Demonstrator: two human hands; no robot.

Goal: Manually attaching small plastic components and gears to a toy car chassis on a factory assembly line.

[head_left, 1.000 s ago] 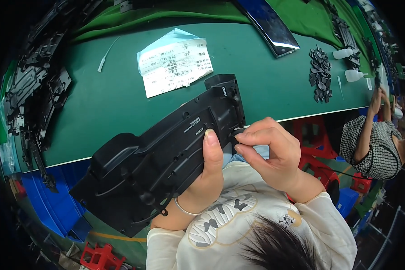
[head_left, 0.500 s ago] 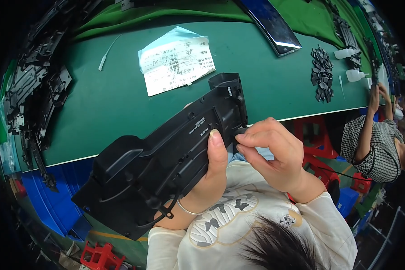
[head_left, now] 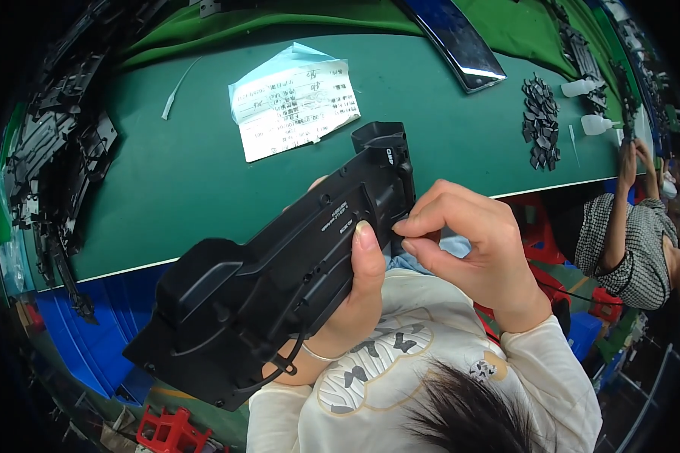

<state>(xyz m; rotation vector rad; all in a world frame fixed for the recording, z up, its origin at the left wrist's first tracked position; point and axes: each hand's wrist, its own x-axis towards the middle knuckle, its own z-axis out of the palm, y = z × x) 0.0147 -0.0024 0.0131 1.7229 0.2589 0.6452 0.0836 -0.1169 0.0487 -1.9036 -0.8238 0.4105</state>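
A long black moulded plastic housing (head_left: 279,264) is tilted across my front, one end over the green table and the other over its near edge. My left hand (head_left: 359,294) grips it from below, the thumb pressed on its upper face; some fingertips show past the far edge. A thin black cable loops off its lower side. Close to the housing's right edge, my right hand (head_left: 468,245) has thumb and forefinger bent toward each other with the forefinger touching that edge. Whatever lies between those fingertips is hidden or too small to make out.
On the green table (head_left: 174,174) lie handwritten paper sheets (head_left: 298,113), a glossy dark panel (head_left: 461,53), a heap of small black pieces (head_left: 541,124) and white bottles (head_left: 597,124). Black parts (head_left: 60,166) pile up left. A co-worker (head_left: 627,241) sits at right; blue bins (head_left: 83,332) stand below.
My right hand has shifted slightly, its wrist a little further right and its knuckles raised, fingertips still by the housing's edge. The housing has tilted slightly in my left hand.
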